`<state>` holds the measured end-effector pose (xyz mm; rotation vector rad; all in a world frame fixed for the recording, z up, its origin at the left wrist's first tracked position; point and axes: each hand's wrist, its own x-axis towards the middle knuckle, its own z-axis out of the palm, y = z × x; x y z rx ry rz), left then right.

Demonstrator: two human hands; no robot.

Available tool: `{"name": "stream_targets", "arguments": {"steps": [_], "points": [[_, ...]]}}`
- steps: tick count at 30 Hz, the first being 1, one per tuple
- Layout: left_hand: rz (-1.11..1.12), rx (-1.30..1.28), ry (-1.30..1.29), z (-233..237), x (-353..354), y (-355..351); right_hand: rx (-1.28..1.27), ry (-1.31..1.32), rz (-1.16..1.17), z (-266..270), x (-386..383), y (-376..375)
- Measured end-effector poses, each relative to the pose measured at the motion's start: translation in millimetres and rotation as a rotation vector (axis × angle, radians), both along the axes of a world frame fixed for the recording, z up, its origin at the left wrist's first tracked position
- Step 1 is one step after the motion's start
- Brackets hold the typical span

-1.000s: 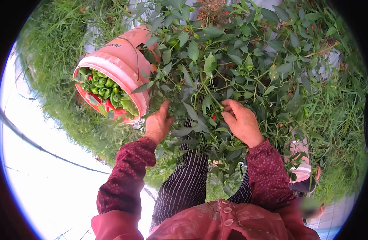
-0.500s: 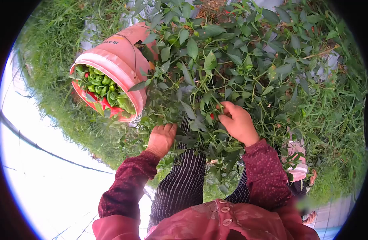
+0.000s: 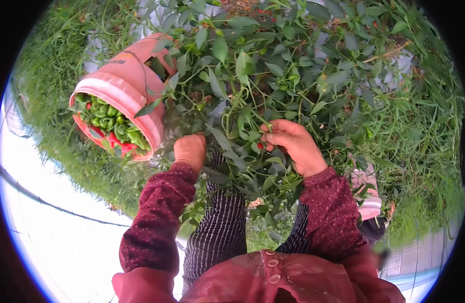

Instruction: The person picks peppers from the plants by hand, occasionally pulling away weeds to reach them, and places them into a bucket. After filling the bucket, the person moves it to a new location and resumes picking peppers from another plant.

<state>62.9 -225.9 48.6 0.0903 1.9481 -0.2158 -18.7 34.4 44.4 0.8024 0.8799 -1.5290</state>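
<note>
My right hand point(image 3: 293, 145) is among the leaves of a pepper plant point(image 3: 242, 108), thumb and fingers pinched around a thin green stem. A small red pepper point(image 3: 260, 146) hangs just beside those fingertips. To the left, my left hand point(image 3: 190, 150) is curled into the foliage with its knuckles up; its fingertips and whatever they grip are hidden. Close by that hand, a pink bucket point(image 3: 151, 103) lies tilted with its mouth towards me. Green peppers point(image 3: 108, 117) and a few red peppers point(image 3: 113, 139) fill its opening.
Grass point(image 3: 50, 101) grows on both sides of the plants. Pale ground sheeting point(image 3: 399, 68) shows between leaves. A second pink bucket point(image 3: 366, 189) is at the right, with a dark shoe-like shape point(image 3: 372, 230) beside it. My striped trouser legs point(image 3: 220, 217) are below the plant.
My left hand has moved up and deeper into the leaves, its fingers more curled. My right hand stays at the stem. The whole view has shifted, so the bucket appears further left.
</note>
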Motion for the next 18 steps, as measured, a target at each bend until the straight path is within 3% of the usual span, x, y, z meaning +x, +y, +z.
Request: {"name": "stream_targets", "arguments": {"steps": [2,6,8,9,12,18], "points": [[-0.001,-0.012,-0.032,3,-4,0,-0.041,-0.036,-0.064,0,-2,3],[0.216,0.086,-0.049,27,-20,-13,-0.045,-0.161,-0.097,-4,-5,13],[0.579,0.270,-0.016,33,-21,-23,-0.048,-0.163,-0.113,-2,-8,15],[0.638,0.256,-0.065,35,-24,-24,-0.052,-0.166,-0.129,-1,-9,15],[0.720,0.402,0.008,30,-26,-21,-0.090,-0.189,-0.125,0,-9,11],[0.674,0.247,-0.041,37,-37,-8,-0.091,-0.039,-0.043,-2,-2,-1]]}}
